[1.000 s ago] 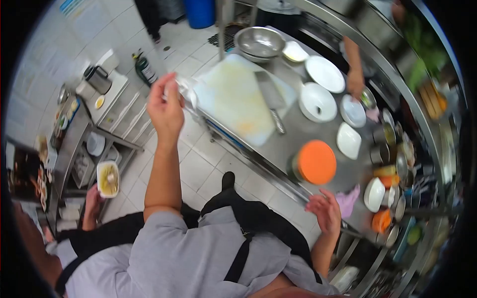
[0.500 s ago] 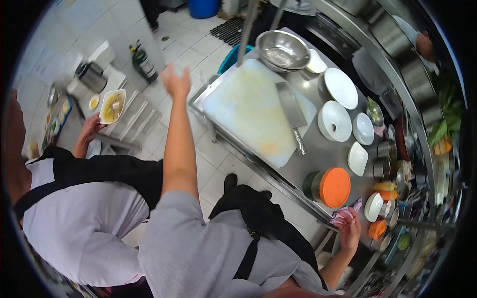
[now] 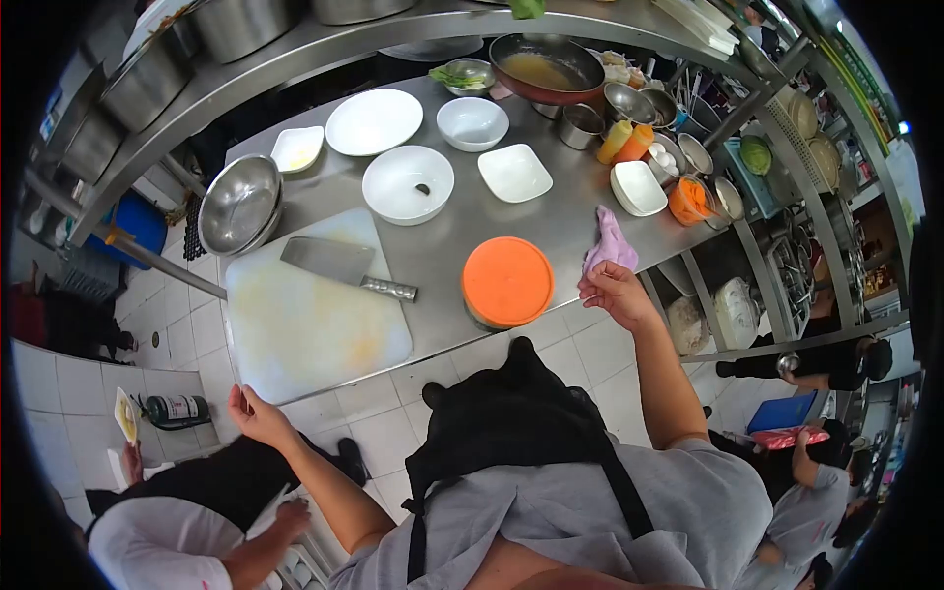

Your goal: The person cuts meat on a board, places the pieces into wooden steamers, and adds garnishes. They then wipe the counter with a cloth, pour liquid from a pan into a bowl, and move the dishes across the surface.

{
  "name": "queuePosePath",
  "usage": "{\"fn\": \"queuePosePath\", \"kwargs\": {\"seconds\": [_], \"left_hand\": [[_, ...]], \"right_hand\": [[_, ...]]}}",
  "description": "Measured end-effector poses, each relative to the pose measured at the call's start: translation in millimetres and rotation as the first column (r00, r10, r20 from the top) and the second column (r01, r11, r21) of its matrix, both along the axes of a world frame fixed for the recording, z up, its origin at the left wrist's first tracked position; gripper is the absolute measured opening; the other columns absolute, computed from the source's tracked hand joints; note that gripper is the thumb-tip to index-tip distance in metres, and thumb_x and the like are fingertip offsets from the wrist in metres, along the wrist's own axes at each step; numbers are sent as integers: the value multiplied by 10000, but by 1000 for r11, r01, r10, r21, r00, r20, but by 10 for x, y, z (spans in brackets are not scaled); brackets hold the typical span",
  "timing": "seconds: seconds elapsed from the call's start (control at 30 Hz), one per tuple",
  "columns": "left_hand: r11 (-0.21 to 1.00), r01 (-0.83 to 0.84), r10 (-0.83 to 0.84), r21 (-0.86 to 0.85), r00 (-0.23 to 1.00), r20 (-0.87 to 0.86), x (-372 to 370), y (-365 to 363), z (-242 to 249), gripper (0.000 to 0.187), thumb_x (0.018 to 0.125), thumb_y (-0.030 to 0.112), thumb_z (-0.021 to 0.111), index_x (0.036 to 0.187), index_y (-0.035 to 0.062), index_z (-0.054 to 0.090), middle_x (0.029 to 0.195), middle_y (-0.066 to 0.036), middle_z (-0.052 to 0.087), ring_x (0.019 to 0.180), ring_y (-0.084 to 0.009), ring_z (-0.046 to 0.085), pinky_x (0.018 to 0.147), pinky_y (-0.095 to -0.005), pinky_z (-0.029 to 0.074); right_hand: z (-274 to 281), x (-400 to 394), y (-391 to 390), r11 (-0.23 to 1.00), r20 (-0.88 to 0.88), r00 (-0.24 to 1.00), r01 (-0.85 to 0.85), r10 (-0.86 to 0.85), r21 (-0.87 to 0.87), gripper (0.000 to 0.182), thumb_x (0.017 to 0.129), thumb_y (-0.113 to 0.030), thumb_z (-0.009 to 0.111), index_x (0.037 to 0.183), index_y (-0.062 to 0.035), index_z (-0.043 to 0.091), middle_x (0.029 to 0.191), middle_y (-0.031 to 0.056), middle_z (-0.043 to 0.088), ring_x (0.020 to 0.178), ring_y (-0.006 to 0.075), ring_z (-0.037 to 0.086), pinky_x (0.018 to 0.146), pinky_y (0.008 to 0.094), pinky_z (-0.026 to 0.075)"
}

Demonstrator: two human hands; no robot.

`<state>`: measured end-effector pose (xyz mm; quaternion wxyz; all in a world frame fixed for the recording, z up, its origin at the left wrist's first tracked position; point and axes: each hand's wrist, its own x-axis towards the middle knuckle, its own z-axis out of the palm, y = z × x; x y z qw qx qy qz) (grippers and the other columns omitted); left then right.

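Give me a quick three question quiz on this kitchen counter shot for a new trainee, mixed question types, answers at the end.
1. True or false: the cleaver lies with its blade on the white cutting board.
2. Multiple choice: the right hand is pinching which item? A) the pink cloth B) the orange lid C) the steel mixing bowl
3. Fill in: the left hand is at the front edge of the ____.

Key
1. True.
2. A; the fingers grip the cloth's lower end.
3. Cutting board; whether it touches is unclear.
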<state>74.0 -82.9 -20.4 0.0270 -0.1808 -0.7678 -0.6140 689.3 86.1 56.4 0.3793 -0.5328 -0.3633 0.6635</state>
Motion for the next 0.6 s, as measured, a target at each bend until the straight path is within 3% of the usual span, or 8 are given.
{"fn": "queuePosePath", "kwargs": {"seconds": [0.1,0.2,0.33,0.4,0.47,0.53,0.57,0.6], "left_hand": [[991,135,-132,12,978,-159,455,300,218,259,1006,113,641,1206,-52,635,1125,-132,684,997,-202,644,901,-320,510],[950,309,-301,39,944,-139,1163,582,363,240,992,88,652,1196,-39,639,1142,-122,673,1024,-195,614,946,-323,483],[926,375,-378,-55,905,-196,2101,941,356,225,972,64,655,1175,-30,630,1168,-134,653,1079,-233,596,997,-359,457],[908,365,-418,-208,824,-382,2411,1069,339,243,951,67,668,1170,-31,624,1148,-155,647,1074,-287,608,1003,-385,458],[916,335,-398,-223,830,-391,2512,1171,220,272,935,70,671,1182,-30,614,1155,-175,634,1095,-336,601,1007,-428,458],[924,211,-332,-318,856,-395,2567,1210,168,301,928,82,672,1202,-23,607,1187,-188,623,1127,-357,584,1007,-459,455],[926,192,-320,-326,856,-405,2561,1235,131,301,928,82,672,1202,-23,607,1187,-188,623,1127,-357,584,1007,-459,455],[922,116,-277,-368,863,-423,2536,1228,77,316,927,96,672,1213,-20,605,1203,-198,617,1141,-370,576,1007,-473,452]], "right_hand": [[-91,216,147,999,-24,1000,-1,0,-45,111,1006,-191,666,975,-94,622,945,77,719,835,182,704,754,343,571],[-213,434,354,999,-44,999,-19,17,-48,121,1014,-208,649,991,-92,626,941,78,718,834,182,703,750,343,570],[-469,819,712,997,-69,996,-63,60,-42,156,1025,-230,626,1035,-75,623,930,79,713,822,185,696,749,337,571],[-587,978,847,1000,62,998,-19,18,18,149,1027,-210,614,1040,-62,621,938,80,710,830,182,694,744,332,570],[-834,1101,953,996,130,992,-12,0,94,172,1016,-198,624,1058,-31,623,953,83,715,840,182,693,730,326,565],[-1084,1204,966,860,506,840,-98,-198,500,221,962,-145,661,1144,-26,629,992,105,717,845,214,689,755,344,563],[-1126,1278,959,782,644,723,-242,-250,575,362,899,-152,708,1223,-17,623,1124,151,694,999,305,665,886,406,536],[-1077,1268,973,782,638,734,-249,-232,571,362,899,-152,708,1223,-17,623,1124,151,694,999,305,665,886,406,536]]}}
